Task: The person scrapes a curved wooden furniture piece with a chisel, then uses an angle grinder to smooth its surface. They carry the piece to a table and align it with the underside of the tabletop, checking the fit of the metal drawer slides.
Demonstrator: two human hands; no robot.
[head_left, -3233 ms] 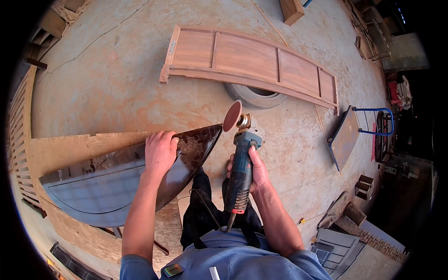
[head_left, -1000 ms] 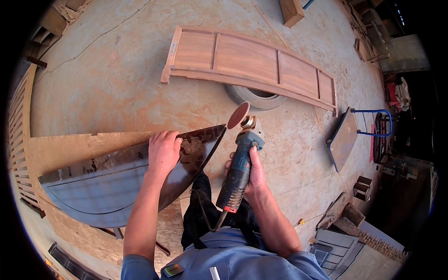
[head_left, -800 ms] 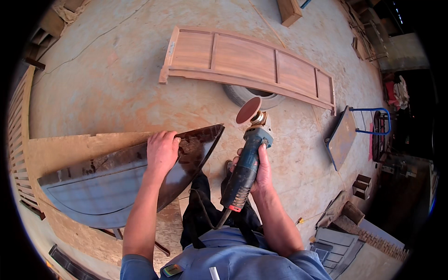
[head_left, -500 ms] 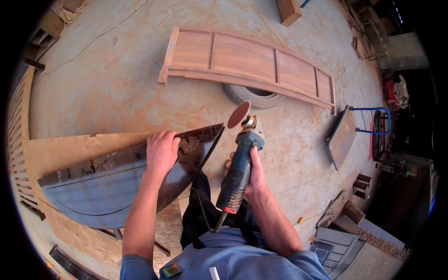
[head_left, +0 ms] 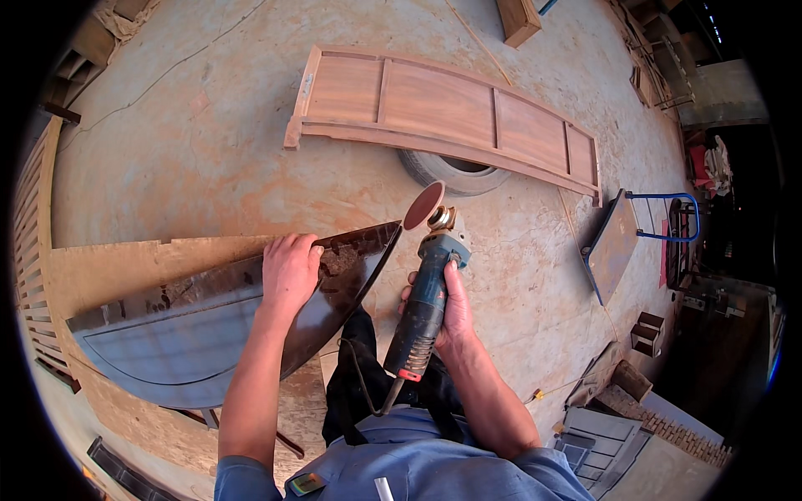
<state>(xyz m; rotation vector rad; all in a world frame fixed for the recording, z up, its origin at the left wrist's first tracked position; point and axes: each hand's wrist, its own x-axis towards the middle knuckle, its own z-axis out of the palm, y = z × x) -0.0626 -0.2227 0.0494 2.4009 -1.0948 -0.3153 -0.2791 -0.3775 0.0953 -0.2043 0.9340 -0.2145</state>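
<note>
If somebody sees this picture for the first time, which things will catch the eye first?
In the centre, the right hand grips a blue angle grinder, its reddish disc at the tip of a dark curved panel. The left hand presses flat on that panel. Farther away, a long arched wooden frame lies on a tyre.

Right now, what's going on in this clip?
A person stands over a dark curved wooden panel resting on a plywood sheet. The left hand presses flat on the panel near its pointed end. The right hand grips an angle grinder, its sanding disc at the panel's tip. Beyond, a lighter arched frame lies on a tyre on the dusty floor.
</note>
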